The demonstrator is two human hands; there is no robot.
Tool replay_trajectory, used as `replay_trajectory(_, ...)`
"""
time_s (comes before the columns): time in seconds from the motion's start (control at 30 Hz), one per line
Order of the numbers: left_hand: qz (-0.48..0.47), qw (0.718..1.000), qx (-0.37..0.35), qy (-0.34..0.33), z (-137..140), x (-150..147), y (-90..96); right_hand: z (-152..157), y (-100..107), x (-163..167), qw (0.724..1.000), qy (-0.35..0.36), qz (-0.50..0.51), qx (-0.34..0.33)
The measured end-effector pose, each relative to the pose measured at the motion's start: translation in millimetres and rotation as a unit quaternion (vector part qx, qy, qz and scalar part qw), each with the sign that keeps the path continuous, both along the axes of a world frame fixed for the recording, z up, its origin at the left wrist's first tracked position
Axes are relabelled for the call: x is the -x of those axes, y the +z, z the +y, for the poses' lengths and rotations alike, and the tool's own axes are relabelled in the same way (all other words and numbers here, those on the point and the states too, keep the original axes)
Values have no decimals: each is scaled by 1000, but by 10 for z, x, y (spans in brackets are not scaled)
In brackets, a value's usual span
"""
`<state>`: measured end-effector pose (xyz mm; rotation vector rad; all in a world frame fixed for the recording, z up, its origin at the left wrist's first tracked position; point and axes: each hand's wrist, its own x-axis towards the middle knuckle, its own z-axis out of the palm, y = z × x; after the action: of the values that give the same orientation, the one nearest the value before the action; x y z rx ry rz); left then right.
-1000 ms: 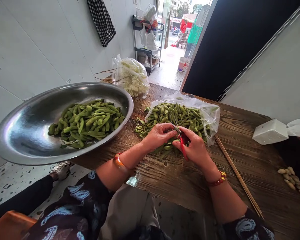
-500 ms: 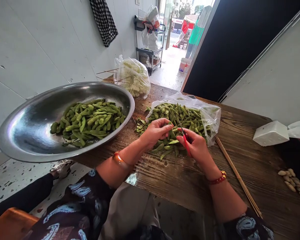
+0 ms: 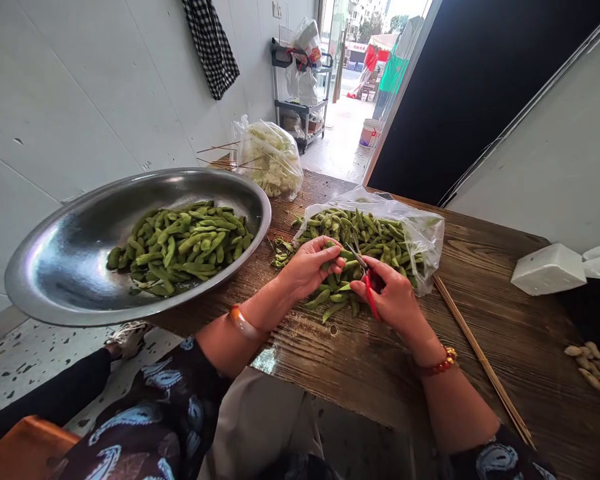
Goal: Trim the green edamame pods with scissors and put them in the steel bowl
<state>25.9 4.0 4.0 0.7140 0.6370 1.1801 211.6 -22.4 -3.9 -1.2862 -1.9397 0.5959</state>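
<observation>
Red-handled scissors [image 3: 371,297] are gripped in my right hand [image 3: 393,293], their blades slightly apart and pointing up and left. My left hand [image 3: 313,267] pinches a green edamame pod [image 3: 333,247] just left of the blade tips. Under and behind both hands lies a heap of edamame pods [image 3: 380,233], spilling from a clear plastic bag [image 3: 423,233] onto the wooden table [image 3: 290,353]. To the left, a wide steel basin [image 3: 70,247] holds another pile of pods [image 3: 190,240].
Small trimmings [image 3: 283,250] lie beside the heap. A bag of cauliflower [image 3: 270,157] stands behind the basin, with thin sticks near it. Bamboo skewers [image 3: 480,360] lie at right, with a white tissue pack [image 3: 549,270] and peanuts [image 3: 591,365] beyond. Someone's leg [image 3: 55,387] shows lower left.
The scissors have drawn slightly away from the pod in my left hand and their blades now show more clearly. The view has shifted slightly.
</observation>
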Motion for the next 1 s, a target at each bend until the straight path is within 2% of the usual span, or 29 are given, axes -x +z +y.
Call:
replay_trajectory(0.23,9,1000,1,-27,-29,-22,4,2,9,20,999,-19,14,-38)
replay_trajectory(0.43,7,1000,-13,-16,-6,-4,9,-6,17,27,999,-7,-8,-49)
replay_trajectory(0.53,7,1000,-4,0,12,22,37,1,20,5,999,-9,-2,-39)
replay_trajectory(0.7,-3,998,39,40,38,114,136,42,44,-93,997,-56,58,2)
replay_trajectory(0.8,11,998,19,57,61,159,152,74,45,-138,995,-69,77,13)
replay_trajectory(0.9,118,990,-39,64,86,163,100,79,40,-140,995,-62,76,16)
replay_trajectory(0.97,259,956,-110,83,98,148,42,68,42,-128,996,-55,72,15)
replay_trajectory(1.0,335,924,-155,97,101,139,12,61,44,-122,996,-53,71,15)
